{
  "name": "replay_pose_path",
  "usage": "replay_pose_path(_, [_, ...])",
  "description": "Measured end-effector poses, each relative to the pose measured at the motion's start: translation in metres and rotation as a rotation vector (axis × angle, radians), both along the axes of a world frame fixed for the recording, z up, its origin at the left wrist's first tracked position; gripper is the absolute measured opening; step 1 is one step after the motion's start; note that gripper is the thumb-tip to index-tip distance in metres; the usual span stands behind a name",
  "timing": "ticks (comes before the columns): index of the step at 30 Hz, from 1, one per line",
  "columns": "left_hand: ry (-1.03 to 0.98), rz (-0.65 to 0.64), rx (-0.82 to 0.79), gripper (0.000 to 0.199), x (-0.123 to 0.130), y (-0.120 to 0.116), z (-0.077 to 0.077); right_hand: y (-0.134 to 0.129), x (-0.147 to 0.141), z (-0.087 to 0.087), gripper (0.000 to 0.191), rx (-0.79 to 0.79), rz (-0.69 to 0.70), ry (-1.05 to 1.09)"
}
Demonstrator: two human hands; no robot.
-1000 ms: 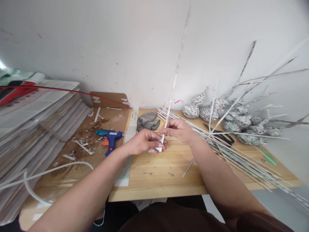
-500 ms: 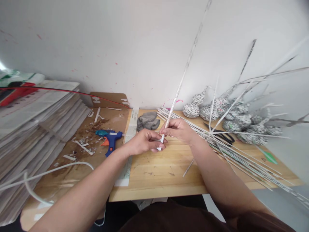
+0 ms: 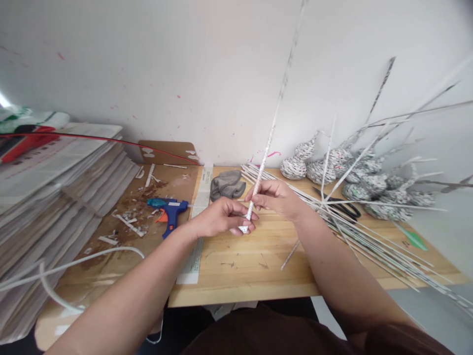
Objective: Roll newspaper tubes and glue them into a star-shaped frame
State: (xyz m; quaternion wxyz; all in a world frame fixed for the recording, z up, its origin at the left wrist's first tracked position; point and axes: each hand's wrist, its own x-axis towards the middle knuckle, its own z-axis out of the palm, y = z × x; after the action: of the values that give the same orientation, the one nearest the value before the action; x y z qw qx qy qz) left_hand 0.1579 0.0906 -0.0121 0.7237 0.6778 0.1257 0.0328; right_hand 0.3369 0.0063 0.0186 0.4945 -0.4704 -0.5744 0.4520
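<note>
Paper stick (image 3: 266,148) leaned above the surface (image 3: 236,276);
left hand (image 3: 220,217) pinched its bottom end, right hand (image 3: 274,198) just above; it looked light, stiff, easily creased; gentle holds low down seemed best.

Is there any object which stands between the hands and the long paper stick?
Nothing visible stands in the way: the left hand and the right hand both hold the paper stick near its lower end. The grey cloth lies beyond the left hand, not between either hand and the paper stick.
</note>
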Motion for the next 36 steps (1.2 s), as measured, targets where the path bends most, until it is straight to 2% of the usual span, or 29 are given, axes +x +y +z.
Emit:
replay_pose_path(3, [0.012, -0.006, -0.002, 0.037, 0.0, 0.0, -0.001, 0.001, 0.001, -0.002, 0.026, 0.01, -0.039, -0.017])
replay_pose_path(9, [-0.005, 0.037, -0.005, 0.036, 0.001, -0.001, 0.0, 0.004, -0.002, -0.007, 0.028, 0.107, -0.244, -0.07])
replay_pose_path(15, [-0.029, 0.021, 0.022, 0.033, 0.001, -0.001, -0.001, 0.002, 0.0, -0.004, 0.025, 0.035, -0.072, -0.037])
replay_pose_path(20, [-0.051, 0.047, 0.058, 0.033, 0.002, 0.0, -0.003, 0.004, 0.001, -0.006, 0.025, 0.062, -0.19, -0.097])
replay_pose_path(24, [-0.064, 0.074, 0.147, 0.034, 0.002, -0.001, -0.005, 0.005, -0.003, -0.006, 0.03, 0.082, -0.265, -0.126])
replay_pose_path(30, [-0.107, 0.233, 0.413, 0.025, 0.004, 0.0, -0.009, 0.002, -0.012, -0.008, 0.035, 0.218, -0.505, -0.294])
replay_pose_path(36, [-0.086, 0.441, 0.406, 0.026, 0.004, 0.006, -0.006, 0.001, -0.011, -0.004, 0.034, 0.219, -0.521, -0.185])
